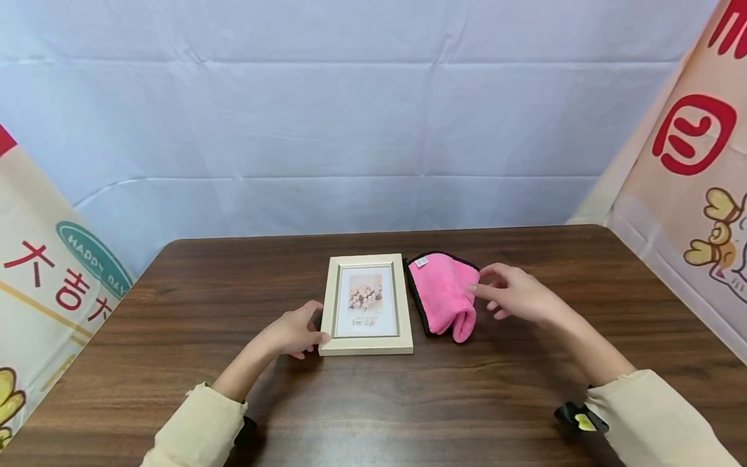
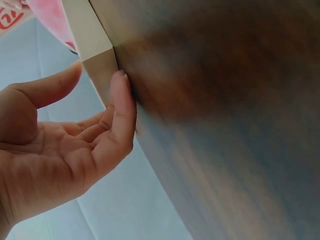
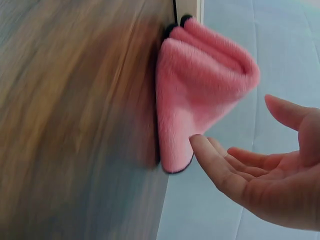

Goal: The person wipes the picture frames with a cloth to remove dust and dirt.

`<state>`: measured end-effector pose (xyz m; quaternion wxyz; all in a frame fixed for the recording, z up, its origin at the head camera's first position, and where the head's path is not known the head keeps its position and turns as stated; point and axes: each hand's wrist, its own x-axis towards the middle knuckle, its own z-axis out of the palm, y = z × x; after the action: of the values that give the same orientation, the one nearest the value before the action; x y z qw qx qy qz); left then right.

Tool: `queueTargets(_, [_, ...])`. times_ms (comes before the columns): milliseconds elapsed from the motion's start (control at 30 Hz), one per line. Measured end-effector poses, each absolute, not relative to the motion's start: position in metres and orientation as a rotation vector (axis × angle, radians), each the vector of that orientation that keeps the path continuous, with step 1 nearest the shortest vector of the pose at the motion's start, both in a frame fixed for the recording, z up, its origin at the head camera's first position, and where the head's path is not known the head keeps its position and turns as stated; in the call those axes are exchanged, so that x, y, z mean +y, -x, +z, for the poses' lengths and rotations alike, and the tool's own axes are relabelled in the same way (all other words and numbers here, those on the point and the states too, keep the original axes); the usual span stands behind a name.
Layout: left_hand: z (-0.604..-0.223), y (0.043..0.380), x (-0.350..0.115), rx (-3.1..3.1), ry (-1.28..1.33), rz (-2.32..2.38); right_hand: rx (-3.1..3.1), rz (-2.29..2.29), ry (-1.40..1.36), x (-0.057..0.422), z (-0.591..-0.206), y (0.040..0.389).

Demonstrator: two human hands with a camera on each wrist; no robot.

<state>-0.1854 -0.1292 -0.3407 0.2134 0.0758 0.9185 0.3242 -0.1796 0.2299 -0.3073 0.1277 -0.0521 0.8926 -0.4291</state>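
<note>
A cream picture frame (image 1: 365, 346) lies face up on the table, with a flower print under its glass. At its left edge my left hand (image 1: 296, 331) grips it, the thumb on the near left corner and fingers against the side; the left wrist view shows this left hand (image 2: 70, 135) at the frame's (image 2: 87, 30) corner. Right beside the frame lies a folded pink cloth (image 1: 440, 292) with black edging and a white tag. My right hand (image 1: 513, 295) hovers at the cloth's right side, fingers loosely bent. In the right wrist view, thumb and fingers stand apart near the pink cloth (image 3: 200, 85).
The dark wooden table (image 1: 373, 408) has rounded far corners. Behind it hangs a pale blue-white cloth backdrop (image 1: 327, 130). Printed banners stand at the left (image 1: 64, 285) and the right (image 1: 694, 188).
</note>
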Motion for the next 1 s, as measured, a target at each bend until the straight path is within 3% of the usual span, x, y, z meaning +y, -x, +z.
queueTargets(533, [-0.322, 0.190, -0.133, 2.783, -0.283, 0.769, 2.743, -1.191, 0.211, 0.274, -0.315, 0.173])
queueTargets(1000, [-0.308, 0.192, -0.095, 2.783, -0.361, 0.871, 2.773, -1.135, 0.186, 0.300, -0.317, 0.167])
